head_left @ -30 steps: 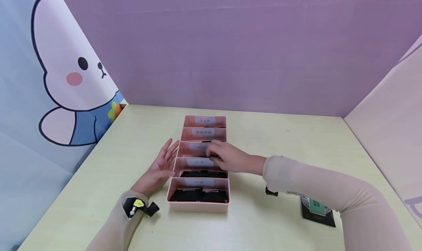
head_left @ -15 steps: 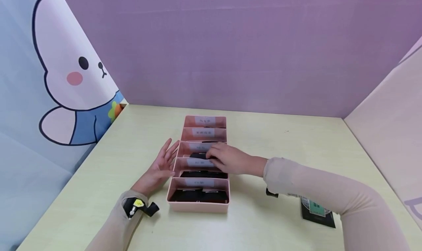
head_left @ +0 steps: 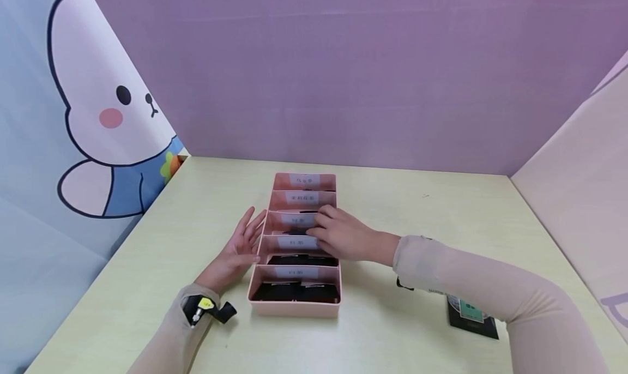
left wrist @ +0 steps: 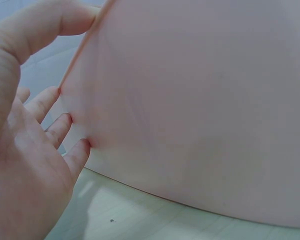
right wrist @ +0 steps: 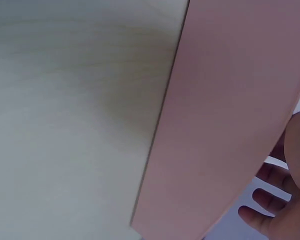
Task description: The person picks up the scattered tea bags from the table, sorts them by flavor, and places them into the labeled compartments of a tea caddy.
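A long pink divided box (head_left: pixel 295 308) stands mid-table, with black tea sachets (head_left: pixel 319 293) in its front compartments. My left hand (head_left: pixel 240 249) lies along its left side. The thumb is at the rim and extended fingertips touch the wall (left wrist: pixel 190 110), as the left wrist view shows. Over the right rim reaches my right hand (head_left: pixel 343 235), its fingertips down in the middle compartment beside a black sachet (head_left: pixel 295 232). In the right wrist view the fingers (right wrist: pixel 272 202) are loosely bent and spread past the rim; the thumb's tip is hidden behind the wall.
One black sachet with a green label (head_left: pixel 472 311) lies on the table at the right, partly under the right forearm. White paper labels (head_left: pixel 302 198) mark the box's dividers. A purple backdrop (head_left: pixel 343 79) closes off the table's far edge.
The black sachet at the right fingertips showed more half a second ago and now sits lower in the middle compartment. The right fingers have spread slightly. My left hand has stayed put.
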The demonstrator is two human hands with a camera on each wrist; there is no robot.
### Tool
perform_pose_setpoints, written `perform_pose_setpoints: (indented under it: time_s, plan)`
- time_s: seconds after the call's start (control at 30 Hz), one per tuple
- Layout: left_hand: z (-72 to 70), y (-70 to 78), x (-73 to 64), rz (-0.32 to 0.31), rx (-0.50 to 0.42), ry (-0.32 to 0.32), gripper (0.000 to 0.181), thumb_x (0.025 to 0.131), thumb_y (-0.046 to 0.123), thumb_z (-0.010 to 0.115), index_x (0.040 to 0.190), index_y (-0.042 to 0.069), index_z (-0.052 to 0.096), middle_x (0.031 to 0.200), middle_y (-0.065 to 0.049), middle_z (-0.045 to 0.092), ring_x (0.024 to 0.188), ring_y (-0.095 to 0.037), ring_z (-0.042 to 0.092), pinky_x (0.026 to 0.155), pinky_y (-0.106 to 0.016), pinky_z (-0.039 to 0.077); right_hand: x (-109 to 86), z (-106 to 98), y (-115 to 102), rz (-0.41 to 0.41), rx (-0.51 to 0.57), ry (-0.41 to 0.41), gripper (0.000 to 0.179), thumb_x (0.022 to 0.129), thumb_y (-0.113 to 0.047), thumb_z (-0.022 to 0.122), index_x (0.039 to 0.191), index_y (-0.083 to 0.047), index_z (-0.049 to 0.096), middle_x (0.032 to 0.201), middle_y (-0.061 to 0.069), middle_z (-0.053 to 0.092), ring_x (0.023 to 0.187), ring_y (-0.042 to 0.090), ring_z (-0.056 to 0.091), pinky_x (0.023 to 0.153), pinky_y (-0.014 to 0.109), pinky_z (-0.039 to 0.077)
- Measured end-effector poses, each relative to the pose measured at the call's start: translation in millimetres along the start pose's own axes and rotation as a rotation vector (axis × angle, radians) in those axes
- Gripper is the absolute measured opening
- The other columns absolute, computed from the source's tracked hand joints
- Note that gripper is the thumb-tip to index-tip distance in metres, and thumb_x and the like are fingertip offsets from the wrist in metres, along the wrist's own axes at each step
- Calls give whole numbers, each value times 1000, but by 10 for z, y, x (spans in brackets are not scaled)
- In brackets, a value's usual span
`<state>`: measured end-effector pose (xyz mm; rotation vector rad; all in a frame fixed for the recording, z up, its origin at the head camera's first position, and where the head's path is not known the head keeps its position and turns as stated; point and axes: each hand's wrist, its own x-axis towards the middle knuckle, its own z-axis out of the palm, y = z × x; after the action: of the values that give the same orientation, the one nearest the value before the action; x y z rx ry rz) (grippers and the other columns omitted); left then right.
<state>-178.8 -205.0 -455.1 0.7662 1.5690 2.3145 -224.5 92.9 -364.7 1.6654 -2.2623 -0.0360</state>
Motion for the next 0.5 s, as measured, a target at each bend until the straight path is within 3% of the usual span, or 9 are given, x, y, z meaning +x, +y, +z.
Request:
perform_pose_setpoints:
  time_s: [0.5]
  plan:
    - [-2,2,0,-16,4,9,108,84,-21,50,159,25,-13,167,-8,-9,150,-32,-13,114,-19,22,-20,-54,14,5,-20,-33,31,93,-24,67,118,-7,71,111,7,64,107,27,53,92,37,49]
